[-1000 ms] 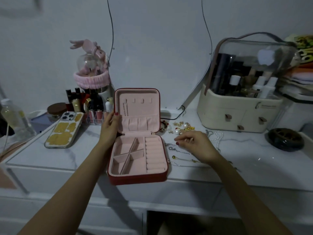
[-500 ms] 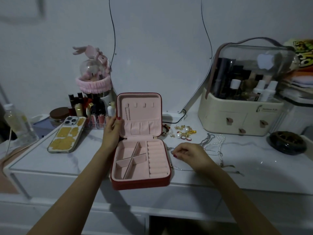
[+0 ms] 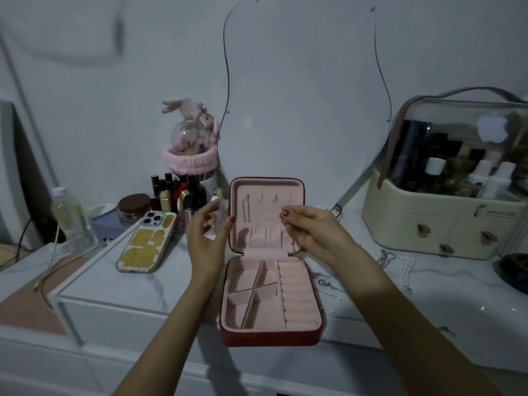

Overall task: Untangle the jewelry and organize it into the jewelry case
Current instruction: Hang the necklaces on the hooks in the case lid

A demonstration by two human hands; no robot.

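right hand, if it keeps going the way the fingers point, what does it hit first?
Most likely the upright lid of the jewelry case: the right hand has its pinched fingertips aimed left and slightly away, in front of the lid's pink lining. Depth is unclear; it could pass in front towards the left hand.

A phone [image 3: 145, 243] in a yellow-patterned case lies flat on the white bench [image 3: 120, 287], left of centre. Behind it stand lipstick tubes [image 3: 168, 192] and a clear bottle [image 3: 71, 215]. A cream cosmetics organiser [image 3: 440, 221] with a transparent lid sits far right, beside a dark, possibly round, dish [image 3: 514, 270].
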